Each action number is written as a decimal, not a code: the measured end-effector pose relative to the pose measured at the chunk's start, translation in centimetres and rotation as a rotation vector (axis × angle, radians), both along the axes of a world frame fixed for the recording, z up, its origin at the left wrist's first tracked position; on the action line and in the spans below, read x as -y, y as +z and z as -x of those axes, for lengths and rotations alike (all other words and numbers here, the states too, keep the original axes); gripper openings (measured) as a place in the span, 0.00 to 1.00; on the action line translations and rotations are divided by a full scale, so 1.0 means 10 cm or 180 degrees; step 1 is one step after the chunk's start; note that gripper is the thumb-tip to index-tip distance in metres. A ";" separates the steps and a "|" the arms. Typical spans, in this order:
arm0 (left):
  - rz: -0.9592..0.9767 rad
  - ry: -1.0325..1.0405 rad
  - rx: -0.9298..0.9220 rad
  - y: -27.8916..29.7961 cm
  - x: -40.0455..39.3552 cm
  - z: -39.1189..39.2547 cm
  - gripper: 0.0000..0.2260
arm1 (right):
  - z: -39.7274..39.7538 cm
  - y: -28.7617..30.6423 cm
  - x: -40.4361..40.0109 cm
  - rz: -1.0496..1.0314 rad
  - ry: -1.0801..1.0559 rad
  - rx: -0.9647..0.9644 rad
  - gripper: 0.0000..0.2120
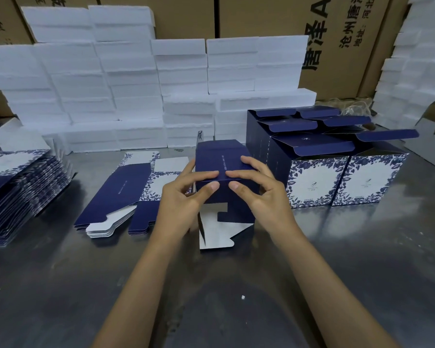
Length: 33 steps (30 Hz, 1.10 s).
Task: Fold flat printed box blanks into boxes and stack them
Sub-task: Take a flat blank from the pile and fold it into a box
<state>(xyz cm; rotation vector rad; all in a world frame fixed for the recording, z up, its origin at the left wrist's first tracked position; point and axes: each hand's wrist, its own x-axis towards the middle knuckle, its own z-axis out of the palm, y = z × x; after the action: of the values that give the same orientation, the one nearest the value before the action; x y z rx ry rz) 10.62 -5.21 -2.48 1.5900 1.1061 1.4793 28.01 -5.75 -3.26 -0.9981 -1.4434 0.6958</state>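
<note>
I'm looking at a packing workroom, the sort found in a small factory or warehouse. A steel-topped work table (236, 297) carries a thick pile of flat printed blanks (18, 197) at the left and a cluster of folded blue boxes (337, 167) at the right. Behind them white foam blocks (111, 84) are stacked in tall rows, and large brown shipping cartons (337, 33) printed with Chinese text line the back wall.

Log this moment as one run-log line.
step: folding | left hand + right hand: grip half-formed box, bottom flaps open | folded boxes: right | flat blanks: left
</note>
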 end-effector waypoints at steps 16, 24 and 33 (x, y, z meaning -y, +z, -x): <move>-0.0078 0.0354 0.0202 -0.01 -0.02 0.07 0.09 | -0.08 0.02 0.00 0.0278 0.0110 -0.0199 0.23; 0.0214 0.0845 0.0402 -0.04 -0.04 0.11 0.16 | -0.12 -0.06 -0.10 0.1627 -0.0111 -0.0846 0.16; 0.2505 -0.0742 0.0576 -0.08 0.05 -0.13 0.11 | -0.06 0.10 0.03 0.0356 0.0232 -0.0229 0.19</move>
<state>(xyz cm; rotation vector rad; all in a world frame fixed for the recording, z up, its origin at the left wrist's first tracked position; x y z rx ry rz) 11.97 -5.67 -3.32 0.9663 1.1512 0.8454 28.57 -6.04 -2.22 -1.0001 -1.3958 0.8650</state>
